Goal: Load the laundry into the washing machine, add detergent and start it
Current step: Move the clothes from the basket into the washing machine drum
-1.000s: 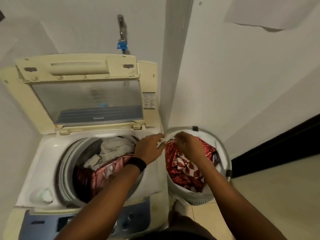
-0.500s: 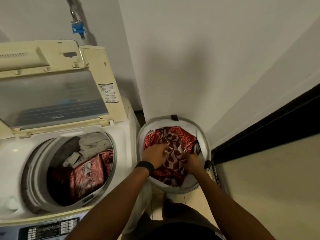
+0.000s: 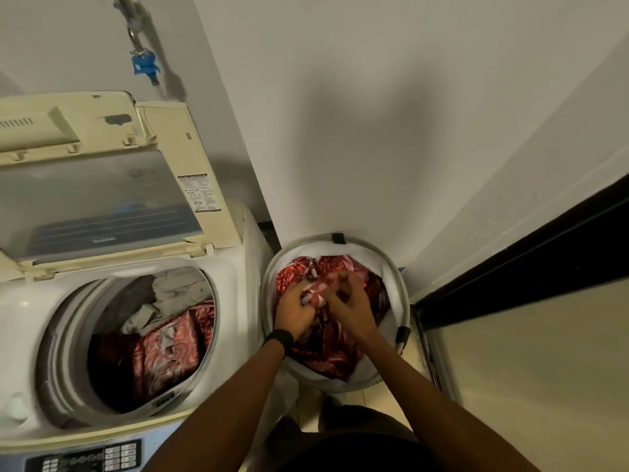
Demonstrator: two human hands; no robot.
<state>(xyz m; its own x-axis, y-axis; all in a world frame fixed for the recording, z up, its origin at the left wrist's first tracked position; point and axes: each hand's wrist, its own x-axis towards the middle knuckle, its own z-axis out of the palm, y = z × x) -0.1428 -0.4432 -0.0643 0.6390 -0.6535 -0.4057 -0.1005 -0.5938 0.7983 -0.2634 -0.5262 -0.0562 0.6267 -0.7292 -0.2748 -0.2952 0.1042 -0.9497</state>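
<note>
A white top-loading washing machine (image 3: 235,301) stands at the left with its lid (image 3: 102,195) raised. Its drum holds red patterned cloth (image 3: 163,352) and a grey-white garment (image 3: 177,291). To its right a round white laundry basket (image 3: 400,291) holds red patterned laundry (image 3: 326,349). Both my hands are inside the basket. My left hand (image 3: 294,306), with a black wristband, grips a bunch of the red cloth. My right hand (image 3: 347,301) grips the same cloth just beside it, fingers curled.
The machine's control panel (image 3: 85,458) runs along the bottom left. A tap with a blue fitting (image 3: 144,66) hangs on the wall above the lid. White walls close in behind the basket, and a dark door threshold (image 3: 510,253) runs at the right over a beige floor.
My hands went from the basket's rim down into the laundry and closed on the red cloth, bunching it upward. My view shifted right toward the basket.
</note>
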